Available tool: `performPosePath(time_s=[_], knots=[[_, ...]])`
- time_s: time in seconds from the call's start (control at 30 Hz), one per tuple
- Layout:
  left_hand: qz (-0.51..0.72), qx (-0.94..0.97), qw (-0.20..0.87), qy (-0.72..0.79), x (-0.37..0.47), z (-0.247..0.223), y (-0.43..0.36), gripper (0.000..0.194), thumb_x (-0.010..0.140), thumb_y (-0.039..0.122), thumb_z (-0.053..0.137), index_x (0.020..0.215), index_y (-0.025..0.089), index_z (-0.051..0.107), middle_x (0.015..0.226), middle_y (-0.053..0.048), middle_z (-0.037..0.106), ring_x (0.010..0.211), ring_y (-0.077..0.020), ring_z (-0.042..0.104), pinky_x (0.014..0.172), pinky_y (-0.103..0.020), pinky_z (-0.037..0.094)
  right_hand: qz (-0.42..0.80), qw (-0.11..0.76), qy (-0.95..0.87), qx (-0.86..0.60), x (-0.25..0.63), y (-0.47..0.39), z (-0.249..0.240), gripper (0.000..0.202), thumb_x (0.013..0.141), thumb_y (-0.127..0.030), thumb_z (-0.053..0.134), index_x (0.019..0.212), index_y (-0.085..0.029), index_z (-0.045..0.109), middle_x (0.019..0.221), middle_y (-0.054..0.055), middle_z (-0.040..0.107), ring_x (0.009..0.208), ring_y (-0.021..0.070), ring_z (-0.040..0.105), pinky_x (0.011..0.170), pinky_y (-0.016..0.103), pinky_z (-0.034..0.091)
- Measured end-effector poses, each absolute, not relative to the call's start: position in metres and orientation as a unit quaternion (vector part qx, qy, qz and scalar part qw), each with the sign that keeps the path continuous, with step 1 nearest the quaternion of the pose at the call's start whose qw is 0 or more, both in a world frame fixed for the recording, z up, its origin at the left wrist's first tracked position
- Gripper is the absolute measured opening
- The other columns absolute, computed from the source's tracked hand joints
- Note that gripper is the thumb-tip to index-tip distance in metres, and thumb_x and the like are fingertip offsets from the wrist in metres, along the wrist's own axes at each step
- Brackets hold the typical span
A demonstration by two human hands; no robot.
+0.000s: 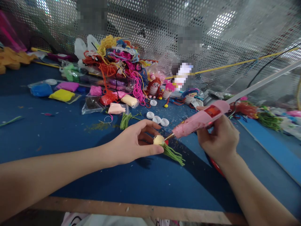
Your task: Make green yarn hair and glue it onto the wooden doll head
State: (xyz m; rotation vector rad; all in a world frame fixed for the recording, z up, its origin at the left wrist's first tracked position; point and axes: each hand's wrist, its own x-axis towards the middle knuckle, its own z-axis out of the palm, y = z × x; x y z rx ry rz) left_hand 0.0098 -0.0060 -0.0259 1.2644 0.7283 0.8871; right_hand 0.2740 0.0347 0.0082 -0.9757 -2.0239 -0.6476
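My left hand (141,141) pinches a small cream doll head (159,140) between thumb and fingers, above the blue table. Strands of green yarn (174,154) hang from the head toward the lower right, and a bit of red shows beside it. In my right hand (219,136) is a pink glue gun (199,121), fingers wrapped round its handle. A glue stick (263,82) sticks out of its back end. The gun's metal nozzle (169,136) points at the head where the yarn joins it, touching or nearly so. The trigger is hidden by my fingers.
Behind my hands lie white caps (156,119), a green yarn bundle (125,121) and bagged coloured clay (62,95). A tangled yarn heap (117,53) and small finished dolls (154,86) stand farther back. A perforated metal screen (150,34) closes off the far side.
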Motion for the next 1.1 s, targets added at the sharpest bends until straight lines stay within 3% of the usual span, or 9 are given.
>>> performPosePath(time_s=[0.43,0.67,0.87,1.1], knots=[[0.395,0.554,0.658,0.322,0.0107,-0.0245,-0.0057,0.049,0.075,0.027,0.082,0.114,0.020,0.054,0.105,-0.005,0.065,0.093,-0.0175,0.065,0.085,-0.036,0.054,-0.249,0.389,-0.804,-0.375,0.2759,0.0344,0.0099,0.038,0.076,-0.013,0.057,0.112,-0.020,0.064,0.089,0.005,0.073,0.054,0.0139,0.060,0.058,0.026,0.055],[0.395,0.560,0.654,0.320,0.0099,-0.0259,-0.0060,0.051,0.073,0.030,0.083,0.114,0.021,0.054,0.108,-0.005,0.064,0.091,-0.0170,0.065,0.084,-0.036,0.055,-0.241,0.387,-0.797,-0.396,0.2731,0.0345,0.0096,0.044,0.075,-0.029,0.064,0.118,-0.021,0.064,0.092,0.007,0.072,0.059,0.0196,0.064,0.056,0.032,0.056],[0.390,0.563,0.651,0.327,0.0105,-0.0252,-0.0063,0.051,0.073,0.031,0.083,0.113,0.021,0.055,0.111,-0.006,0.064,0.091,-0.0183,0.066,0.085,-0.040,0.056,-0.233,0.379,-0.802,-0.398,0.2708,0.0343,0.0091,0.041,0.077,-0.021,0.061,0.117,-0.022,0.063,0.093,0.006,0.072,0.055,0.0165,0.060,0.055,0.030,0.055],[0.387,0.566,0.649,0.329,0.0101,-0.0254,-0.0062,0.050,0.073,0.030,0.083,0.113,0.021,0.055,0.111,-0.006,0.064,0.090,-0.0169,0.065,0.082,-0.035,0.055,-0.243,0.377,-0.805,-0.390,0.2717,0.0345,0.0092,0.036,0.078,-0.016,0.058,0.113,-0.021,0.064,0.079,0.002,0.067,0.052,0.0145,0.055,0.054,0.027,0.053]])
